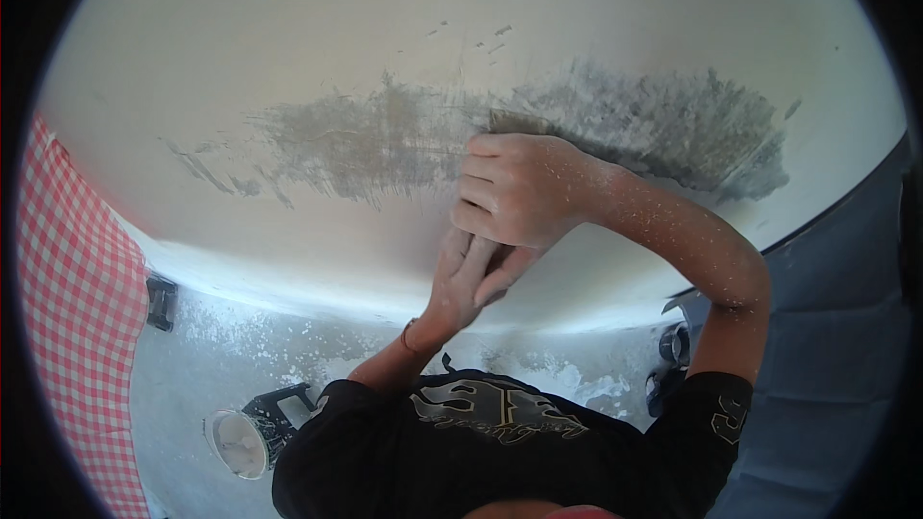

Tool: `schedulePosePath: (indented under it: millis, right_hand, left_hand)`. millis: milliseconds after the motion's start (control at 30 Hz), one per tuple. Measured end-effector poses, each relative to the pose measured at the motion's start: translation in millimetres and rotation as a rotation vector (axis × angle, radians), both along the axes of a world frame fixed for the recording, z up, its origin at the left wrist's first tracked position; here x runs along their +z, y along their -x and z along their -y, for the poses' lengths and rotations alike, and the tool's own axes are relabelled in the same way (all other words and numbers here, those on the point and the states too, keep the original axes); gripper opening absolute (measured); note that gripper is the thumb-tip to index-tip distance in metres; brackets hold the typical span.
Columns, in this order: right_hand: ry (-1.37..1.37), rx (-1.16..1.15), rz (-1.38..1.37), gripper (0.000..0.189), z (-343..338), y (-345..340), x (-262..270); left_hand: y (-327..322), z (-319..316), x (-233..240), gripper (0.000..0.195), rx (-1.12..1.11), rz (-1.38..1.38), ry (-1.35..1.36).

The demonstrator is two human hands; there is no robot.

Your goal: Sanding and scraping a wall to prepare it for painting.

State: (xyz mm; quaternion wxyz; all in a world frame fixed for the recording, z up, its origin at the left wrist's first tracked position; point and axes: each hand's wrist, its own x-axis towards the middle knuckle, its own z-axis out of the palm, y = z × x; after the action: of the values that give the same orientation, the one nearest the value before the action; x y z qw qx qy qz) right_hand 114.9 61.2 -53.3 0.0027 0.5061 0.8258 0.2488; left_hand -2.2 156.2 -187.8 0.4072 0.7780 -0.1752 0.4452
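My right hand [523, 187] is closed around a flat grey-brown hand tool [518, 122], pressed to a pale plastered wall [404, 7]. Only the tool's upper edge shows above the knuckles, so I cannot tell its exact kind. Just below, my left hand [465, 277] reaches up and meets the underside of the right hand; whether it also grips the tool is hidden. A wide, rough grey patch [339, 140] with streaks runs across the wall on both sides of the hands. Pale dust speckles my right hand and forearm.
Down to the left stands a bucket [239, 445] of pale material beside a black frame-like object [288, 407]. A red-and-white checked cloth [83, 288] hangs at the left; blue sheeting [815, 375] covers the right. Dark objects [674, 346] lie on the splattered floor [238, 339].
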Motion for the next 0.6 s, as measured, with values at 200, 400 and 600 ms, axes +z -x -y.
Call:
schedulePosePath:
  millis: [200, 400, 600]
  right_hand:
    - [0.123, -0.003, 0.168, 0.072, 2.5, 1.4, 24.9]
    - [-0.011, 0.076, 0.147, 0.070, 2.8, -3.2, 35.3]
    - [0.151, -0.002, 0.054, 0.076, 3.9, 0.9, 39.3]
  left_hand:
    - [3.6, -0.8, 17.6, 0.026, -0.293, -0.311, 0.247]
    - [9.5, 6.0, 25.2, 0.029, -0.152, -0.160, 0.080]
    - [10.8, -1.6, 19.0, 0.032, -0.277, -0.350, 0.091]
